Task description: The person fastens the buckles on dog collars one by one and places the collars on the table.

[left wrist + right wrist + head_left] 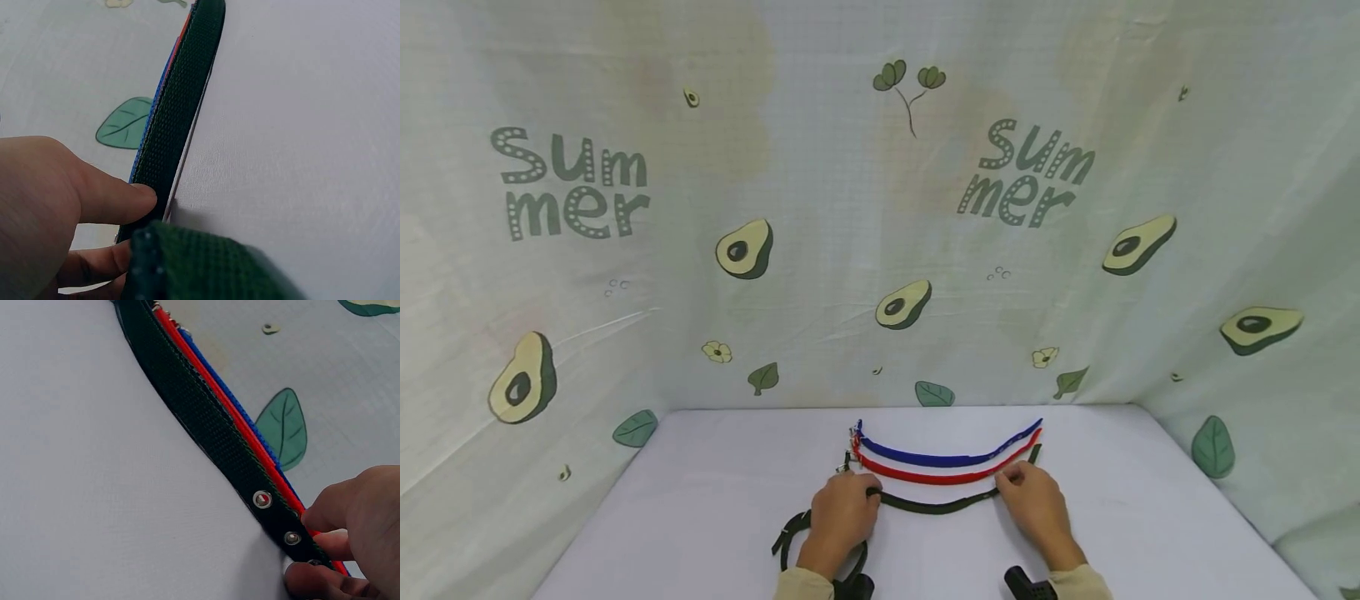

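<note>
Dark green webbing strap (936,504) lies nearest on the white table (700,500), long axis running 9 to 3 o'clock, sagging mid-span. Left hand (842,517) pinches its buckle end; right hand (1037,500) pinches the eyelet end. Further black strap loops partly hidden under the left wrist. Beyond: red strap (943,475), then blue strap (943,457), parallel.
</note>
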`<state>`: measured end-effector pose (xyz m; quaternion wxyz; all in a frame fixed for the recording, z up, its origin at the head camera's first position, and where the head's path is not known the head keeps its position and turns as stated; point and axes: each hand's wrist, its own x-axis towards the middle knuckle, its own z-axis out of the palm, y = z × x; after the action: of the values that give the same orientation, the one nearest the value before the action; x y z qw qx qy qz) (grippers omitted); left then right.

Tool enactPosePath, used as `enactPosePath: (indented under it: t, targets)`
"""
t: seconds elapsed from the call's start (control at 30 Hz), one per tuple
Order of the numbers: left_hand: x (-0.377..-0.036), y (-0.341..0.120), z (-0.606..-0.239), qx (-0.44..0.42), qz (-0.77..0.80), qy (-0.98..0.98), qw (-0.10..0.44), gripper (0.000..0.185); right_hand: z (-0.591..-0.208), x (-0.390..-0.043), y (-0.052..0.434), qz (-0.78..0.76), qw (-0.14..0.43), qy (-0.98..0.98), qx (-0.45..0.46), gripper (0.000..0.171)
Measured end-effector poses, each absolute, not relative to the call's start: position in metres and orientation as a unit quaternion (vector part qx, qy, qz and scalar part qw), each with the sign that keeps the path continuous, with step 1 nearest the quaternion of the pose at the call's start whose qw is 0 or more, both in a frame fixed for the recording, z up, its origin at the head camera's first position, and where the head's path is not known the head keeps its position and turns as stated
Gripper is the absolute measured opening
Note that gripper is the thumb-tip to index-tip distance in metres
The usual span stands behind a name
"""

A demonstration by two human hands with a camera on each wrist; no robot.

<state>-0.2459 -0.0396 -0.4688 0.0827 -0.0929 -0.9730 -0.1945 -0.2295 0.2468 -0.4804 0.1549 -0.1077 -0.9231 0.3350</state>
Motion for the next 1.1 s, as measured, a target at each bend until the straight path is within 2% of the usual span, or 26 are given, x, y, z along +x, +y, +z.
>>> enactPosePath:
  t: [0.43, 0.67, 0.9, 1.1]
  targets:
    - [-0.2477, -0.0422, -0.4678, -0.081, -0.206, -0.973, 0.068, 0.008, -0.4812, -0.2327, 0.2454, 0.330, 0.145, -0.925, -0.121, 0.014]
    - [-0.2444, -0.0481, -0.4680, -0.080, -0.242, -0.963, 0.082, 0.009, -0.4810, -0.2295, 0.2440, 0.348, 0.146, -0.916, -0.138, 0.010]
    - [-0.2438, -0.0483, -0.4670, -0.093, -0.290, -0.946, 0.112, 0.014, -0.4789, -0.2275, 0.2439, 0.365, 0.169, -0.903, -0.149, 0.011]
    - [-0.2446, -0.0460, -0.4683, -0.101, -0.319, -0.934, 0.121, 0.013, -0.4829, -0.2304, 0.2431, 0.382, 0.218, -0.884, -0.157, 0.009]
